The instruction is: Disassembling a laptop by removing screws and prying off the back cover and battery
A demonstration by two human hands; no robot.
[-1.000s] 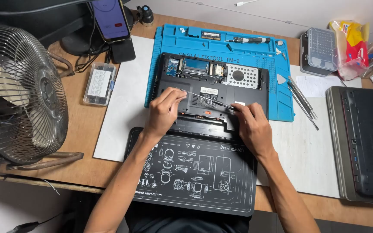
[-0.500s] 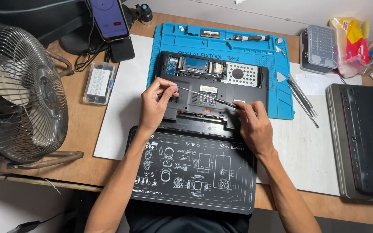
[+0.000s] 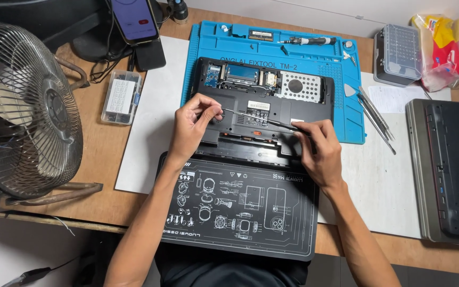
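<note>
A black laptop (image 3: 314, 109) lies upside down with its bays uncovered, half on a blue repair mat (image 3: 208, 42). My right hand (image 3: 320, 149) grips the dark handle of a thin screwdriver (image 3: 261, 120) over the laptop's right middle, with the shaft pointing left. My left hand (image 3: 192, 125) hovers over the laptop's left part. Its thumb and fingers are pinched together at the screwdriver's tip. Whether a small part sits between the fingers cannot be made out.
A black printed mat (image 3: 240, 207) lies in front of the laptop. A metal fan (image 3: 22, 106) stands at the left, with a clear parts box (image 3: 120, 96) and a phone (image 3: 134, 18) nearby. Another screwdriver (image 3: 309, 40), tweezers (image 3: 375, 114), a bit case (image 3: 397, 53) and a second laptop (image 3: 447, 170) lie to the right.
My left hand rose off the laptop's base and shifted up and left, its fingers closing at the screwdriver's tip. My right hand stayed almost in place, holding the tool.
</note>
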